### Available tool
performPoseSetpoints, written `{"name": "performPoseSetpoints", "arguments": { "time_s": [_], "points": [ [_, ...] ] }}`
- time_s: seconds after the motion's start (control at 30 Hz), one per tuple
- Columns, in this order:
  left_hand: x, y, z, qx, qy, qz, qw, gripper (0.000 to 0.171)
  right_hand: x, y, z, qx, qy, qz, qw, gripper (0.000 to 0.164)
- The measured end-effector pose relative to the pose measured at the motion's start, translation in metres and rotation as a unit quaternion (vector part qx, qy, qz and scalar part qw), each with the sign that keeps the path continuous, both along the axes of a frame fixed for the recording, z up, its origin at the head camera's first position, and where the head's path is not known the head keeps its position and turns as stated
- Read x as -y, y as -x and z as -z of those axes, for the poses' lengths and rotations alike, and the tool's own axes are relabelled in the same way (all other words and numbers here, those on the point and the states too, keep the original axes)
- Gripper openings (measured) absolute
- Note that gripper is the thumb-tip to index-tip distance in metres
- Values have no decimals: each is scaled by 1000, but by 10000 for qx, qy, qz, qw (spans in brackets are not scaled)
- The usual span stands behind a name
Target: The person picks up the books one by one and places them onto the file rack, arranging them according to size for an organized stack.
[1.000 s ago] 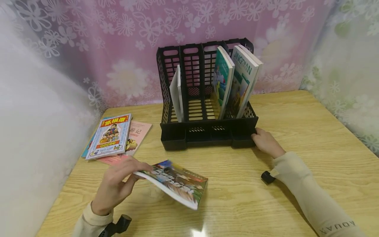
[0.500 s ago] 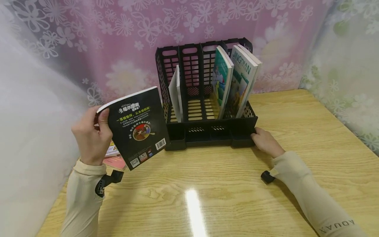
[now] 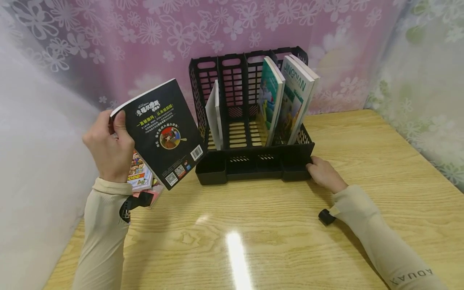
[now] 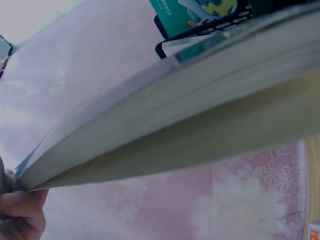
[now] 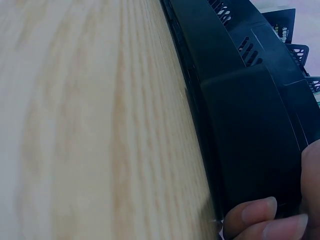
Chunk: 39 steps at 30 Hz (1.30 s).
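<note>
My left hand (image 3: 112, 147) pinches the upper left corner of a black paperback book (image 3: 163, 133), thumb on its back cover and fingers behind. The book is up off the table, tilted, and overlaps the left end of a black file rack (image 3: 253, 163). Seen edge-on in the left wrist view, its pages (image 4: 165, 120) fan slightly apart. My right hand (image 3: 326, 173) grips the rack's front right corner, with fingertips (image 5: 260, 210) curled at the corner in the right wrist view. Standing in the rack are a thin white book (image 3: 214, 117), a green book (image 3: 271, 100) and white-spined books (image 3: 299, 96).
Behind the held book, a pile of books (image 3: 141, 177) lies partly hidden on the wooden table (image 3: 203, 237). A pink flowered curtain (image 3: 152, 40) hangs close behind the rack, with white cloth (image 3: 40, 161) on the left.
My left hand has lifted the book from low over the table up to the left and turned its black back cover into view. My right hand stays at the rack's corner.
</note>
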<state>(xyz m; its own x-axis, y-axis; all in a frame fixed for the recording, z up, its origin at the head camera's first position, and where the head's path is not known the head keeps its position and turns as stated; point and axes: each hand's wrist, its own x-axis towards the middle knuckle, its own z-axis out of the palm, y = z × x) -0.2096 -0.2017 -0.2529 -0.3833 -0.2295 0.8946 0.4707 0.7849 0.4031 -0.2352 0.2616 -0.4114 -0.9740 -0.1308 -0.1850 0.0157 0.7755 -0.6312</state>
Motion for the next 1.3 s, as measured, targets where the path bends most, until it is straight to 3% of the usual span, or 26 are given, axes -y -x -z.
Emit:
{"name": "performPoseSetpoints", "arguments": {
  "time_s": [0.27,0.47,0.6,0.77,1.07,1.3],
  "points": [
    [-10,17,-9,38,-115,-6,9999,44,-3,0,-1,-58,-71,-5,10000,61],
    [-18,28,-12,155,64,-16,9999,42,-3,0,-1,-131,-50,17,9999,60],
    [-23,33,-12,414,134,-111,9990,40,-4,-1,-1,-95,-63,39,9999,60],
    [-33,42,-12,713,8,126,9974,40,-4,-1,-1,-47,-43,65,10000,60],
    [-49,69,-3,335,734,428,9958,39,-1,-3,0,-23,-31,49,10000,60],
    [-64,84,-4,341,859,454,9947,38,2,-3,-1,13,135,84,9999,60]
  ]
}}
